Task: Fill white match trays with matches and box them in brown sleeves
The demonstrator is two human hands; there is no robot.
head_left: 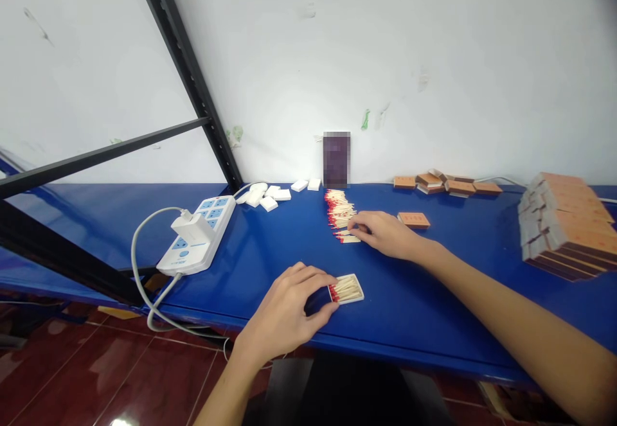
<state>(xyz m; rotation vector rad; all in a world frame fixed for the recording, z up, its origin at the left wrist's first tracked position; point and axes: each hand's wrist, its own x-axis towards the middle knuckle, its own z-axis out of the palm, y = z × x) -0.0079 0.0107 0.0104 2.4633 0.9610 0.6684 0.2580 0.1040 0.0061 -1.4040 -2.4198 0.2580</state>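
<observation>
My left hand (292,307) steadies a white matchbox tray (361,292) near the table's front edge, thumb and fingers closed on its left end. Red-tipped matches (344,289) lie in that tray, heads to the left. Beyond it, my right hand (383,232) is at the near right side of a loose heap of matches (341,204), its thumb and fingertips pinched over some of them. The fingers partly hide how many matches they grip. To the right of that hand lies an orange matchbox sleeve (413,220).
White empty-looking trays (268,204) are scattered at the back left. Several orange matchboxes (460,187) lie by the wall, and a tall stack of matchboxes (569,227) stands far right. A power strip (202,246) with cables sits left, beside a black metal post (193,72). A pixelated dark rectangle (336,159) leans behind the heap.
</observation>
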